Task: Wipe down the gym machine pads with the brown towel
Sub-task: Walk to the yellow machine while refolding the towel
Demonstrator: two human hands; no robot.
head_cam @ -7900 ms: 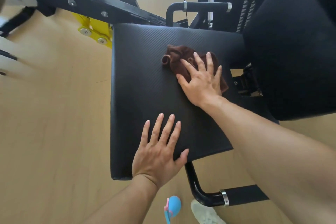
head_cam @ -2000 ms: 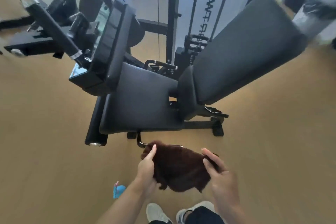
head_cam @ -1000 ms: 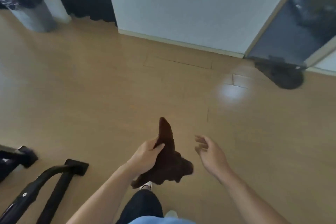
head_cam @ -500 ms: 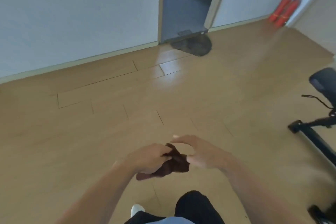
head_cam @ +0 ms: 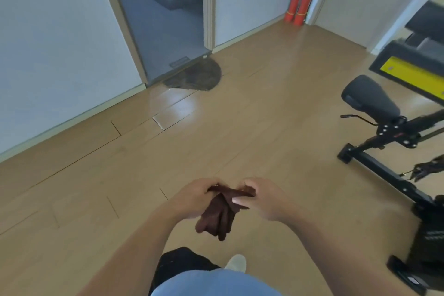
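Head view: both hands up over the wooden floor [head_cam: 168, 151]
Left hand [head_cam: 192, 198]: fingers curled, gripping brown towel [head_cam: 219, 214]
Right hand [head_cam: 262, 199]: pinching its top edge

Wood floor [head_cam: 168, 151] ahead is wide open all the way to the glass door [head_cam: 163, 19]. Along the right edge, a black machine frame [head_cam: 389, 175] and padded roller [head_cam: 370, 97] block that side.

Light wood plank floor [head_cam: 168, 156], glare patch near doorway. Pale walls [head_cam: 48, 31]. Glass door [head_cam: 165, 17] in grey frame, dark half-round mat [head_cam: 194, 77] at threshold. Two red fire extinguishers [head_cam: 299, 5] in far corner. Black gym machine frame [head_cam: 384, 166] at right, yellow panel [head_cam: 413, 74].
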